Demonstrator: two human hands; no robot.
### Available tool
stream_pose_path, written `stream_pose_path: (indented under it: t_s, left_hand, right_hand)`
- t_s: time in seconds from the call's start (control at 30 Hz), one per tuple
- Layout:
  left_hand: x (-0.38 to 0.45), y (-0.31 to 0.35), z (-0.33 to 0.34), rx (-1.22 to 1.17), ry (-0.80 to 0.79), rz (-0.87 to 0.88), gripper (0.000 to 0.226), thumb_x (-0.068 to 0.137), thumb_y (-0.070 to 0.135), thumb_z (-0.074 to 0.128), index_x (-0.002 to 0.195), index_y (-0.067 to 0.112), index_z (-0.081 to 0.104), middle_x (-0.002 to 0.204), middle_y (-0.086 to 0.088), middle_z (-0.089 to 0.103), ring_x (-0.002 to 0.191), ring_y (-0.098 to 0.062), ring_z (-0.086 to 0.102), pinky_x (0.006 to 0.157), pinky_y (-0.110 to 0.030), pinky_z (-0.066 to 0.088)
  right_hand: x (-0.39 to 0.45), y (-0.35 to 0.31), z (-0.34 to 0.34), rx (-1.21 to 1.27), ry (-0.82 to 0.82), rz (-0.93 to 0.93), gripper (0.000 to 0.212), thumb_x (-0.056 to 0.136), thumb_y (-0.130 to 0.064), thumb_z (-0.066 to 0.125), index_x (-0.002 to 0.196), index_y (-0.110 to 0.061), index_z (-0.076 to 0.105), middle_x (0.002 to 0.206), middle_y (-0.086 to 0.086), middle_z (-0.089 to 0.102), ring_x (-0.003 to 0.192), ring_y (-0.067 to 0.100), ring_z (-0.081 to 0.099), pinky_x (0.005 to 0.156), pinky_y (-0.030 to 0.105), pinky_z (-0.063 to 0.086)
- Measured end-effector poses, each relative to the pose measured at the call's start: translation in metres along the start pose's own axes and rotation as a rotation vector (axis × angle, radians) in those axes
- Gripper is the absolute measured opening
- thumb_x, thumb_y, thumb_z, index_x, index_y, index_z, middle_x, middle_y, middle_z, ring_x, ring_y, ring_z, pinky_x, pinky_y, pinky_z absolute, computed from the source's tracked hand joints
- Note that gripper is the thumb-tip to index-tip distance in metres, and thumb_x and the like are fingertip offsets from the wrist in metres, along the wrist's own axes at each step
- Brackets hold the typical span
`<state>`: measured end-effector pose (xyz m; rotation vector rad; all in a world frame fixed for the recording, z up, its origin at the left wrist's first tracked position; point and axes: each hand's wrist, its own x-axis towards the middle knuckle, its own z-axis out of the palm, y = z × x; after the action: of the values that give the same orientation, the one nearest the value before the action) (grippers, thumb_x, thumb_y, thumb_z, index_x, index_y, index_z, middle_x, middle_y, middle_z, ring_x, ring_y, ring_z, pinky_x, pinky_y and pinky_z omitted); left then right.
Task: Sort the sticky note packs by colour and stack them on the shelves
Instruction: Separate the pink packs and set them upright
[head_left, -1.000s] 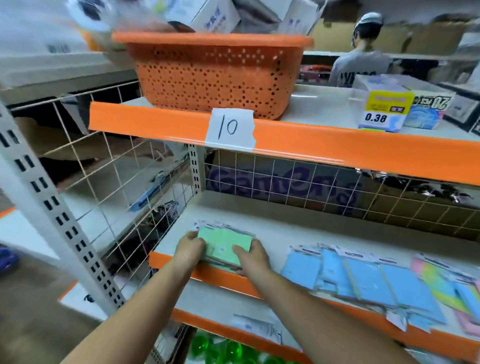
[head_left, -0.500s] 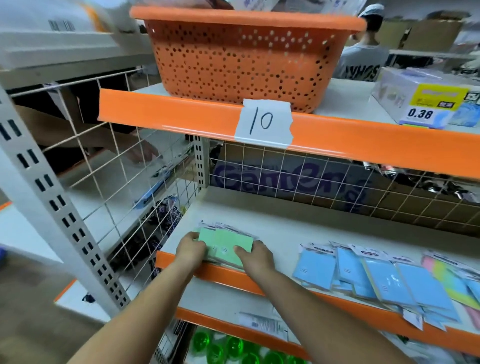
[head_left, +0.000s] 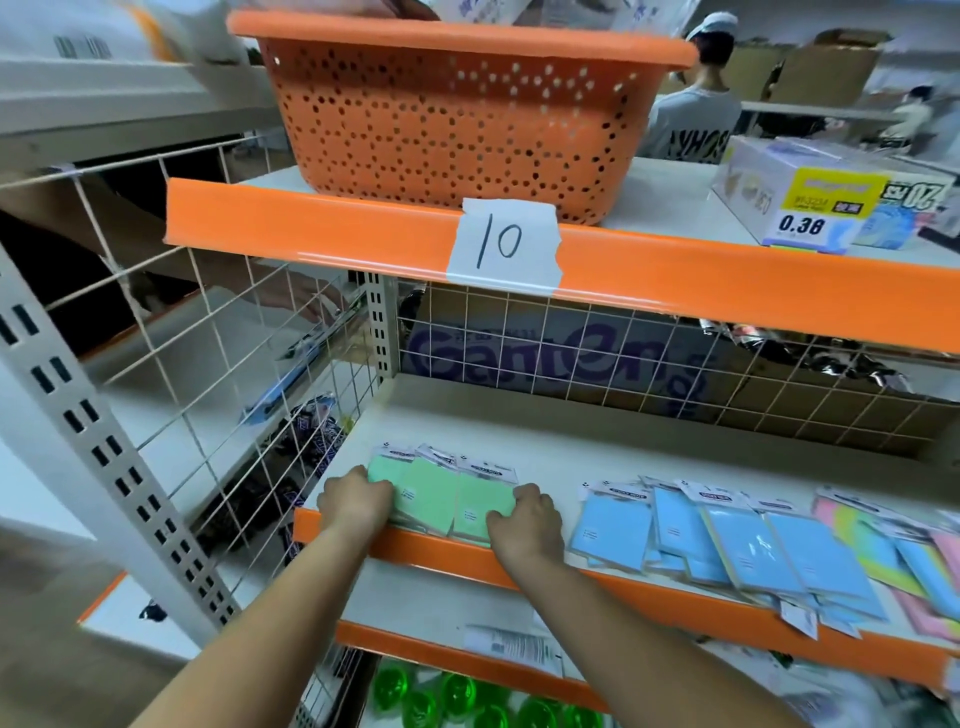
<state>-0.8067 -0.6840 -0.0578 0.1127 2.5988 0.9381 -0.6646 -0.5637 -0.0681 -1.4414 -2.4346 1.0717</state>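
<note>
Green sticky note packs (head_left: 451, 496) lie fanned out at the left front of the white shelf (head_left: 545, 441). My left hand (head_left: 357, 501) grips their left edge. My right hand (head_left: 524, 525) grips their right edge with curled fingers. Blue sticky note packs (head_left: 722, 540) lie overlapped in a row to the right. Multicoloured and pink packs (head_left: 872, 551) lie at the far right, partly cut off by the frame edge.
An orange perforated basket (head_left: 457, 119) sits on the upper shelf above a paper label "10" (head_left: 504, 244). A boxed item with a 0.38 price tag (head_left: 805, 202) stands at the right. Wire mesh (head_left: 208, 395) closes the left side. A person (head_left: 696, 109) stands behind.
The green packs, held as a tight pile before, now lie spread into a fan between my hands. My hands have moved slightly apart. The view has moved closer.
</note>
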Motion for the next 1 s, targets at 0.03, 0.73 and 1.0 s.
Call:
stream_pose_path:
  t_s: [0.03, 0.73, 1.0]
  left_hand:
    - [-0.001, 0.001, 0.0, 0.023, 0.01, 0.006, 0.056, 0.087, 0.024, 0.053, 0.141, 0.014, 0.042, 0.143, -0.017, 0.042, 0.13, -0.036, 0.036, 0.104, -0.037, 0.032]
    - [-0.028, 0.041, 0.01, 0.152, 0.151, 0.199, 0.053, 0.092, 0.03, 0.048, 0.141, 0.016, 0.04, 0.144, -0.012, 0.041, 0.133, -0.032, 0.032, 0.105, -0.044, 0.028]
    - [-0.076, 0.093, 0.045, 0.041, 0.066, 0.372, 0.043, 0.088, 0.031, 0.052, 0.129, 0.017, 0.053, 0.133, -0.011, 0.053, 0.123, -0.032, 0.045, 0.102, -0.04, 0.038]
  right_hand:
    - [-0.001, -0.001, 0.001, 0.006, 0.0, -0.003, 0.045, 0.092, -0.025, 0.055, 0.134, -0.014, 0.044, 0.132, 0.007, 0.048, 0.123, 0.026, 0.046, 0.094, 0.031, 0.042]
    - [-0.01, 0.008, -0.026, 0.135, -0.117, -0.068, 0.041, 0.091, -0.017, 0.052, 0.131, -0.014, 0.051, 0.133, 0.009, 0.052, 0.117, 0.025, 0.053, 0.09, 0.025, 0.044]
    - [-0.022, 0.02, -0.075, 0.336, 0.046, -0.138, 0.027, 0.09, -0.014, 0.053, 0.116, -0.015, 0.06, 0.112, 0.004, 0.064, 0.104, 0.024, 0.061, 0.088, 0.032, 0.049]
